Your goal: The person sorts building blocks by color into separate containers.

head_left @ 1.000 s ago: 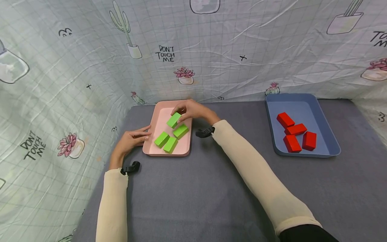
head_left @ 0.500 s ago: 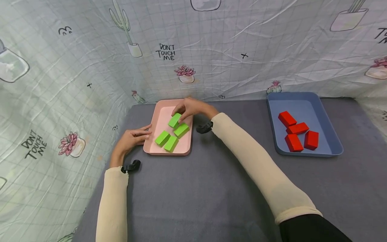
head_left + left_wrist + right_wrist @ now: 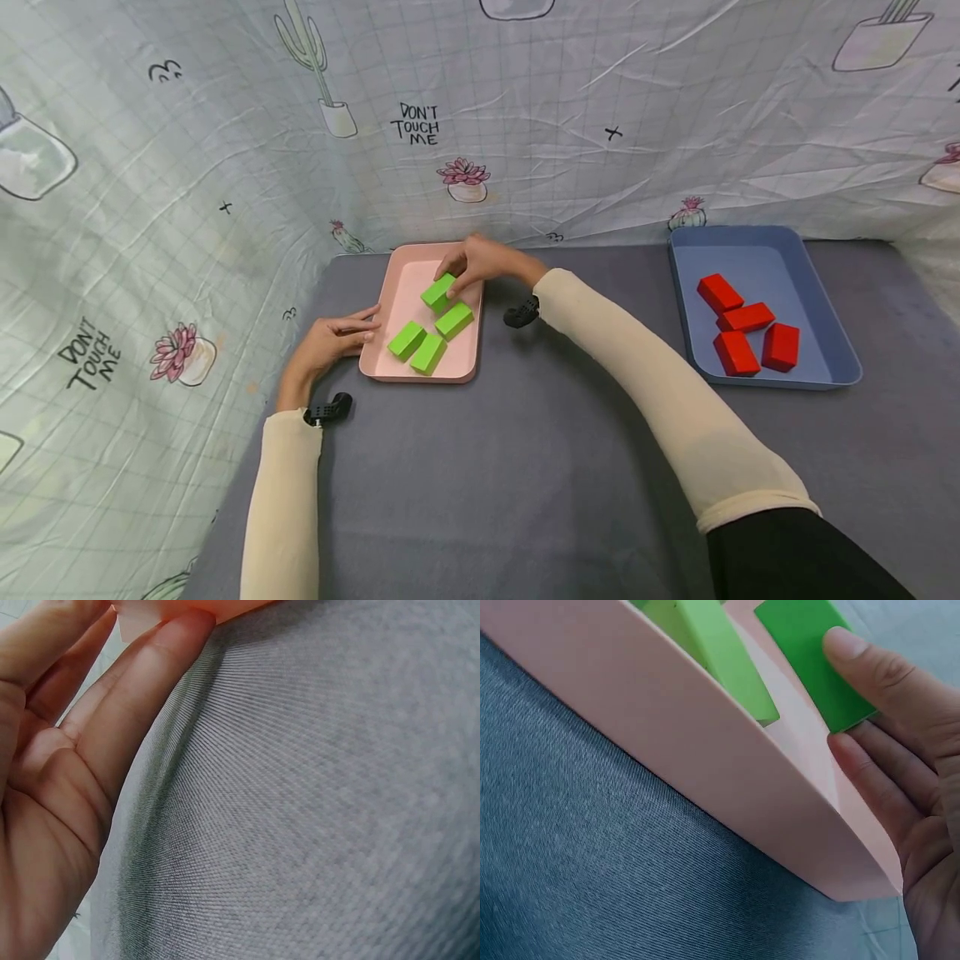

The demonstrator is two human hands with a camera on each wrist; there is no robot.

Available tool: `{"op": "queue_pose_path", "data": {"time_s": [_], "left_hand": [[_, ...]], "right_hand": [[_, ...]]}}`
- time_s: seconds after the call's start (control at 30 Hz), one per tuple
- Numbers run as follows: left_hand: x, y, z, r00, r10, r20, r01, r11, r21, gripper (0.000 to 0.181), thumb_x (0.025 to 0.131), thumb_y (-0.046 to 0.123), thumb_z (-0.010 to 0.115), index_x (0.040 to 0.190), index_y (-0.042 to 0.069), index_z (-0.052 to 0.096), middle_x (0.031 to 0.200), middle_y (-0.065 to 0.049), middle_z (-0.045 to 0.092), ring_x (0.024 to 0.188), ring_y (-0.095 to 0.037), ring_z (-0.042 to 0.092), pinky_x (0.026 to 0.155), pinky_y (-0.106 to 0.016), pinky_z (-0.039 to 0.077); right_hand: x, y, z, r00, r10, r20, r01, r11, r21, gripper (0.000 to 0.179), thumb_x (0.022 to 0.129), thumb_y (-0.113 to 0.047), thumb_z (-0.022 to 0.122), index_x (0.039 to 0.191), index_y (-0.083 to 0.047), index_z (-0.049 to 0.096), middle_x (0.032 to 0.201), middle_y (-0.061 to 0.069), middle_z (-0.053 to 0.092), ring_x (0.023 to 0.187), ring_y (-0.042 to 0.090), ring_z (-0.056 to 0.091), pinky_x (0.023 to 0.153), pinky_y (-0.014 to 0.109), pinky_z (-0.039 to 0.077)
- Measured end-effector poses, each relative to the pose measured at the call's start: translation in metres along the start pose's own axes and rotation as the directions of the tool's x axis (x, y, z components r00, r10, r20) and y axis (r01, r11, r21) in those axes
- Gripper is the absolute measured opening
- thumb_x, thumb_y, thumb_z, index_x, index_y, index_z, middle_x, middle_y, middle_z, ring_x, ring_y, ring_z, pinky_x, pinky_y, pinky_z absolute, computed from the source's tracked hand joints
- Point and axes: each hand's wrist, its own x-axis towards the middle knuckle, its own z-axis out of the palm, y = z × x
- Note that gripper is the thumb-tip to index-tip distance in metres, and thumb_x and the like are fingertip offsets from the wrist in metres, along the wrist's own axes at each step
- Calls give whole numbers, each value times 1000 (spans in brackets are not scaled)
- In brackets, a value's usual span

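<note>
My right hand (image 3: 477, 260) pinches a green block (image 3: 438, 292) between thumb and fingers over the far part of the pink tray (image 3: 467, 372). In the right wrist view the thumb presses one face of that green block (image 3: 814, 664), with the fingers behind it. Three more green blocks lie in the tray, one (image 3: 454, 320) close to the held one and two side by side nearer the front. With fingers extended, my left hand (image 3: 324, 346) touches the tray's left side; in the left wrist view its fingertips meet the pink wall (image 3: 172, 611).
On the right stands a blue tray (image 3: 828, 312) with several red blocks (image 3: 746, 318) in it. Both trays rest on a grey cloth-covered table (image 3: 487, 492). A white printed sheet (image 3: 562, 100) hangs behind and to the left.
The whole scene shifts slightly as the head view moves. My right hand keeps its pinch on the green block, and my left hand stays at the tray's side.
</note>
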Motion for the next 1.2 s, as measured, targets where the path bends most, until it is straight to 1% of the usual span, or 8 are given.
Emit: {"op": "queue_pose_path", "data": {"time_s": [0.17, 0.3, 0.4, 0.63, 0.8, 1.0, 1.2], "left_hand": [[2, 3, 1, 1000, 25, 15, -25, 1000, 6, 36, 95, -3, 68, 128, -16, 61, 152, -7, 49, 116, -7, 66, 80, -29, 60], [3, 5, 2, 999, 36, 26, -37, 999, 2, 32, 95, -2, 69, 125, -12, 66, 153, -8, 49, 120, -10, 64, 80, -30, 60], [2, 7, 2, 999, 35, 27, -35, 999, 3, 32, 94, -1, 70, 124, -11, 67, 152, -8, 49, 120, -10, 64, 80, -30, 61], [1, 6, 1, 999, 21, 26, -21, 1000, 0, 38, 94, -1, 69, 127, -18, 60, 154, -10, 47, 117, -8, 66, 80, -30, 60], [0, 4, 1, 1000, 5, 18, -5, 1000, -6, 38, 94, 0, 70, 128, -17, 60, 153, -8, 48, 117, -6, 65, 80, -30, 60], [-1, 1, 0, 1000, 18, 16, -18, 1000, -3, 36, 94, -1, 70, 126, -15, 62, 152, -6, 50, 117, -7, 65, 80, -30, 60], [-5, 10, 6, 1000, 5, 19, -4, 1000, -30, 33, 95, -6, 66, 125, -16, 62, 153, -9, 48, 116, -6, 65, 79, -29, 61]], "right_hand": [[3, 2, -4, 1000, -28, -14, 28, 999, -27, 34, 82, -13, 87, 114, -4, 78, 111, 8, 76, 100, 19, 73, 90, 28, 57], [2, 4, -6, 1000, 7, -25, -8, 999, -36, 34, 81, -13, 87, 113, -6, 79, 111, 8, 77, 99, 18, 73, 88, 28, 58], [3, 7, -5, 999, 32, -16, -32, 998, -45, 35, 81, -14, 87, 114, -6, 79, 110, 7, 77, 99, 17, 73, 87, 29, 58], [5, 11, 0, 999, 40, -8, -41, 996, -79, 35, 81, -18, 88, 113, -8, 79, 106, 4, 78, 97, 14, 74, 86, 27, 58], [7, 12, 3, 998, 57, 5, -56, 995, -78, 34, 82, -17, 88, 113, -7, 78, 106, 5, 78, 98, 15, 74, 87, 27, 58], [7, 10, 5, 998, 57, 27, -55, 996, -70, 35, 82, -15, 87, 114, -6, 77, 107, 7, 77, 100, 16, 73, 89, 27, 57], [8, 9, 7, 998, 41, 43, -40, 998, -38, 34, 83, -14, 87, 114, -5, 77, 109, 8, 77, 102, 18, 73, 90, 27, 57]]}}
